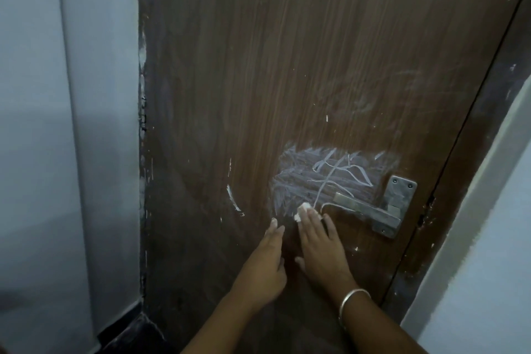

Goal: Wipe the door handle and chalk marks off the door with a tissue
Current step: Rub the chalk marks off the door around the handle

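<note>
Your right hand (317,244) presses the tissue (304,208) flat-fingered against the door (287,52) at the lower left of the chalk marks (324,178), left hand (267,264) flat and empty beside it; most scribble is uncleared, and the door handle (365,210) near the right edge likely needs wiping too.

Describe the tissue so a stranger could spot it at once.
On the brown door, find the metal handle low on the right. Just below-left of its free end, the right hand lies flat at the lower edge of the chalk scribble. The tissue is the solid white wad under its fingertips, unlike the thin chalk lines.
</note>
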Motion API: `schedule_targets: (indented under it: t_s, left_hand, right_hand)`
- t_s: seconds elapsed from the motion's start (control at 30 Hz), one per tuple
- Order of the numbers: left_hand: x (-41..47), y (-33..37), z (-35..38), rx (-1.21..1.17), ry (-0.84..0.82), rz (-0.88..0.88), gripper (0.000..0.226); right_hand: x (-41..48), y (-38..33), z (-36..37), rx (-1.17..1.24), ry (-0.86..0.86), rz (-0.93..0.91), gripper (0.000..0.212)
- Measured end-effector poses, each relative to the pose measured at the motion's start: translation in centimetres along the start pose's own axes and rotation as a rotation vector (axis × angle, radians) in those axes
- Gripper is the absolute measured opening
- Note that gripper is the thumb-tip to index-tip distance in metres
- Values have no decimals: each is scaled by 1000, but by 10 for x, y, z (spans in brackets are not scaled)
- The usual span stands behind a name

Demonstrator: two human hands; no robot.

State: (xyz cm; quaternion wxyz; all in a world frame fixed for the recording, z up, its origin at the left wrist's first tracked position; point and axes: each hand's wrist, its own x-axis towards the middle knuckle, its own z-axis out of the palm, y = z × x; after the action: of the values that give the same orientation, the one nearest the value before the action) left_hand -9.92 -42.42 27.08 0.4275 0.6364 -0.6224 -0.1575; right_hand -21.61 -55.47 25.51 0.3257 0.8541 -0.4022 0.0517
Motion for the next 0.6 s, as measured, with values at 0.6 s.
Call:
schedule_targets:
  t_s: [0.6]
  left_hand:
    - [3,-23,-19,0,42,-5,66]
  right_hand:
    - [43,-17,-18,-39,88,6,99]
